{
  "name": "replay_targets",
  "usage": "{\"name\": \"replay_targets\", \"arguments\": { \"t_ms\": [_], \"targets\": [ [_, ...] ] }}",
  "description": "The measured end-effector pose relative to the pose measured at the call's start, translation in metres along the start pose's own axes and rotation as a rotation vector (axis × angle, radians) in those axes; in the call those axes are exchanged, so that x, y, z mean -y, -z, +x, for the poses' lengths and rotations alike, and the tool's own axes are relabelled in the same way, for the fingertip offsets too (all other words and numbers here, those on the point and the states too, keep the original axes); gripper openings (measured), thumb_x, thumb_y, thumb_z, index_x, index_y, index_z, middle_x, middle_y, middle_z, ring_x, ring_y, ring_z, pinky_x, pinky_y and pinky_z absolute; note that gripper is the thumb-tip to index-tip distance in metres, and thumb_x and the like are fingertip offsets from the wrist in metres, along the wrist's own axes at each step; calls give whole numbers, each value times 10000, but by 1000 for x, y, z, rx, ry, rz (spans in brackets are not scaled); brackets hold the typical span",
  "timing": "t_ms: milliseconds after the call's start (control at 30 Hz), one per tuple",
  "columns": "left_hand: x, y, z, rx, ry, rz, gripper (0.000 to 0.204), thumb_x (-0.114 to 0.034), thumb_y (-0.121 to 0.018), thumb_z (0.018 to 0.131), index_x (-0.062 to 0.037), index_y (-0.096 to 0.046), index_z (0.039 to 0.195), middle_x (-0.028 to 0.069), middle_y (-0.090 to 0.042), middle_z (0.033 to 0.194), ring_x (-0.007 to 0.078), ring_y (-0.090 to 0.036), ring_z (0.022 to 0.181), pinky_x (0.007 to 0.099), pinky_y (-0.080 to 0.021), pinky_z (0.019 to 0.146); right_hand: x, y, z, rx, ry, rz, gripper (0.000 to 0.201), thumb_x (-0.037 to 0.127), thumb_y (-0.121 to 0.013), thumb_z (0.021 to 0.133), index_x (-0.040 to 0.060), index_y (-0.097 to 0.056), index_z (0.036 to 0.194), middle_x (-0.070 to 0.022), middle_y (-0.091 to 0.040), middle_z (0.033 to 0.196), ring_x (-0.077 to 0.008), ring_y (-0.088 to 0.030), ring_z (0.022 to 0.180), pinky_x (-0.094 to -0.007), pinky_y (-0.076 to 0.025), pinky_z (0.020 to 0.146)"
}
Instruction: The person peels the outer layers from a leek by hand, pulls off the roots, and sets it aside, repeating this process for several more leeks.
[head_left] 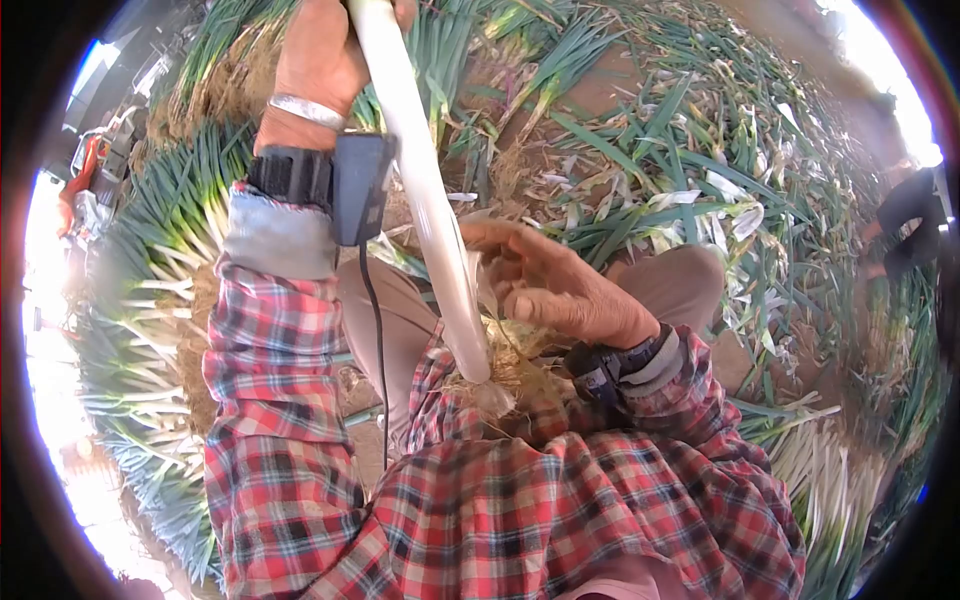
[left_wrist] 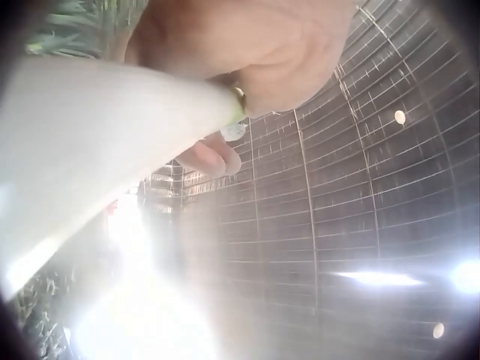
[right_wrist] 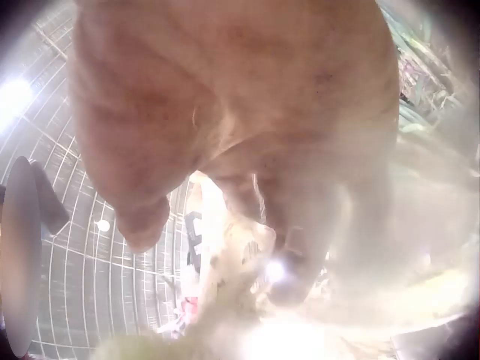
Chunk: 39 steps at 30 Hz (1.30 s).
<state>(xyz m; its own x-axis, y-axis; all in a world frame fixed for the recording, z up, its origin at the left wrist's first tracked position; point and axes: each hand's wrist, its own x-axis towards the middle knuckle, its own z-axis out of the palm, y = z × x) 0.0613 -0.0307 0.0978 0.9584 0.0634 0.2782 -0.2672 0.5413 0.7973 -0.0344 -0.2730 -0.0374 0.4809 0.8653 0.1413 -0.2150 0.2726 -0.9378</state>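
Note:
My left hand (head_left: 318, 70), at the top of the head view, grips a long leek (head_left: 415, 180). Its thick white stalk slants down toward my lap, root end (head_left: 495, 398) lowest, with pale stringy roots. In the left wrist view the stalk (left_wrist: 97, 135) looms large, and the fingers of the left hand (left_wrist: 247, 45) wrap its far, greenish part. Beside the lower stalk is my right hand (head_left: 570, 285), thumb apart from loosely bent fingers, the fingertips partly hidden behind the stalk. Glare washes out much of the right wrist view around the right hand (right_wrist: 240, 90).
Bundled leeks (head_left: 165, 300) line the left side, and more lie at the lower right (head_left: 825, 480). Cut green leaves and peelings (head_left: 690, 190) litter the ground ahead. A cable (head_left: 375, 340) hangs from the left wrist camera. Someone in dark clothing (head_left: 910, 220) is at the far right.

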Motion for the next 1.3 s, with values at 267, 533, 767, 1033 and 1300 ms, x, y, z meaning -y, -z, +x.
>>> {"name": "replay_targets", "arguments": {
  "t_ms": [267, 533, 767, 1033, 1300],
  "targets": [
    [-14, 110, 8, 335, 48, -124, 270, -168, -495, 967, -54, -526, 1210, 59, -602, 912, 168, -583, 783, 303, -499, 692, -20, -2, 34, -102, 271, -669, 701, 415, -581, 942, 45, -317, 1475, -176, -376, 1480, -288, -339, 1372, -417, -244, 1149],
    [17, 42, -3, -208, -2, -82, 307, -304, -556, 982, -65, -554, 1174, -24, -534, 834, 83, -508, 698, 242, -450, 598, -29, 8, 19, -94, 60, -347, 534, 404, -413, 1026, -69, -494, 1260, -168, -589, 1089, -224, -547, 978, -348, -451, 823],
    [25, 45, -35, -76, 0, -99, 262, -250, -578, 978, -80, -528, 1171, -37, -428, 757, 72, -402, 645, 223, -380, 565, -39, 17, -37, -348, -8, -489, 498, 380, -421, 1027, -70, -513, 1219, -163, -576, 941, -225, -539, 839, -351, -452, 726],
    [23, 66, -89, -227, -100, 72, 454, -271, -597, 955, -60, -444, 1327, 19, -537, 973, 106, -489, 793, 253, -453, 700, -51, 2, -35, -42, 79, -322, 490, 406, -453, 1017, -34, -518, 1223, -110, -578, 887, -168, -509, 833, -367, -436, 732],
    [-10, 29, -59, -410, -358, 266, 392, -195, -498, 981, 40, -434, 1288, 95, -511, 937, 201, -530, 807, 307, -494, 714, 26, -1, -1, -260, 217, -482, 437, 316, -508, 1004, -4, -465, 1299, -158, -584, 885, -220, -516, 764, -369, -403, 675]
  ]
}}
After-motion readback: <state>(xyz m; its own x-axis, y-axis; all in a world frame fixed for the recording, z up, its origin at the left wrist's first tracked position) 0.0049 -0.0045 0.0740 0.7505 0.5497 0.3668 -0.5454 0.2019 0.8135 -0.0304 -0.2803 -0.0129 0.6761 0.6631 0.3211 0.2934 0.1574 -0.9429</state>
